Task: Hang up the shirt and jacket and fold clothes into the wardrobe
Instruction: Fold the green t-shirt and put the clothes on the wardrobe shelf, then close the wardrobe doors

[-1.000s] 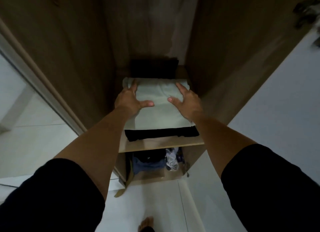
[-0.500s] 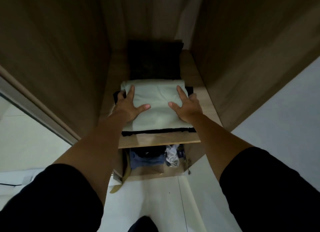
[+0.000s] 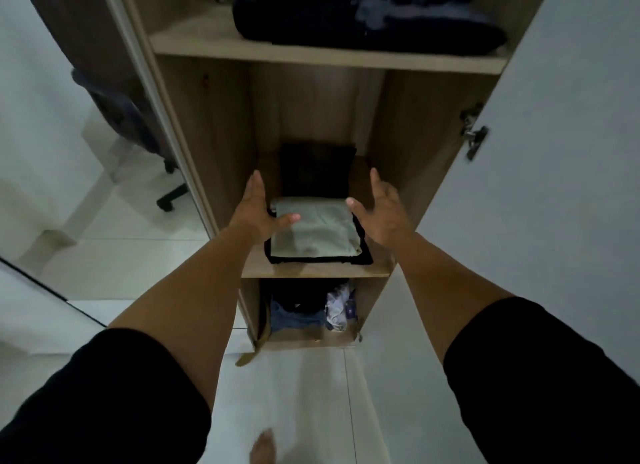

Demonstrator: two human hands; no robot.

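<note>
A folded pale green garment (image 3: 313, 231) lies on top of a folded black garment (image 3: 364, 256) on the middle wardrobe shelf (image 3: 311, 270). Another dark folded pile (image 3: 317, 169) sits behind them, deeper on the same shelf. My left hand (image 3: 258, 211) hovers at the pale garment's left edge, fingers straight, its thumb over the cloth's corner. My right hand (image 3: 382, 209) is lifted to the right of the garment, fingers spread, holding nothing.
The shelf above (image 3: 325, 57) carries dark bags or clothes (image 3: 363, 17). The bottom compartment holds blue and white crumpled clothes (image 3: 311, 311). A white wardrobe door (image 3: 554, 152) stands open on the right. A mirrored panel (image 3: 86, 152) on the left reflects an office chair. White tiled floor lies below.
Both hands have lifted off the pale garment and moved apart. My head has pulled back and tilted up, so the upper shelf and the door now show.
</note>
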